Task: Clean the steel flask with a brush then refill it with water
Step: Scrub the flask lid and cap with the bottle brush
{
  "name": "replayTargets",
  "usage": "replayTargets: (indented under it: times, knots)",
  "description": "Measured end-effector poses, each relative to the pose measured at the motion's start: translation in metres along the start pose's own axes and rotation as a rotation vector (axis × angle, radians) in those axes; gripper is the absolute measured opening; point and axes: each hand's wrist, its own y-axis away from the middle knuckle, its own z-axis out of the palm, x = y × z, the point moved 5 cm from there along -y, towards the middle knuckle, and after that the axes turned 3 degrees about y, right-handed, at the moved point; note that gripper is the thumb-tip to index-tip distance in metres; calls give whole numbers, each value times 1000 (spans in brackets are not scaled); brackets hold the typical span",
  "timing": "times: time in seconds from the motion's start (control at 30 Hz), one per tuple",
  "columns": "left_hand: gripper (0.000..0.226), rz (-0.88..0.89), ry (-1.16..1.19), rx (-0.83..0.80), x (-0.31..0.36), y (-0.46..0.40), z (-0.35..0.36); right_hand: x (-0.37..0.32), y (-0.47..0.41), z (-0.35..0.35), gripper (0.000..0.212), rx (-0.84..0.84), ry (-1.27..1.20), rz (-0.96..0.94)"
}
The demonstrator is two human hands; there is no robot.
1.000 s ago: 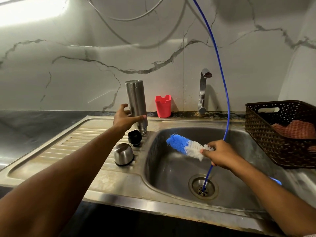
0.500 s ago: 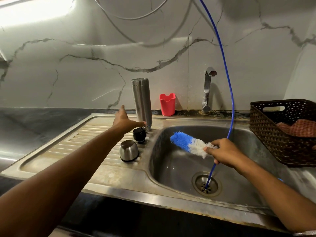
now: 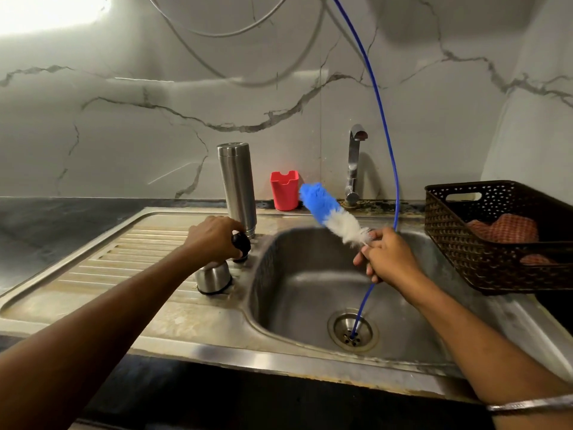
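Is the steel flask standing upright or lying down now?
Upright. The steel flask stands on its base on the draining board, beside the sink basin. No hand holds it.

Both forearms are bare with no sleeves in view, and a thin silver-coloured metal bangle (image 3: 533, 405) circles the right arm near the frame's lower right corner.
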Motion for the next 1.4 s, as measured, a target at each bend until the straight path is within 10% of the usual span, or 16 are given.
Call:
replayTargets:
  times: [0.23,0.6,0.87,1.4]
  knots:
    - [48,105,213,77,34,-7,-1,6,-3,-3,14,50,-107,58]
    - [42,-100,1434,38,126,-18,89,0,-4,10,41,-90,-56,-77]
    - [42,-22,1448,90,137,-15,97,-1,-4,16,36,-156,164,-205]
    - [47,-66,1655,119,130,-14,97,-1,2,8,23,-128,-221,-32]
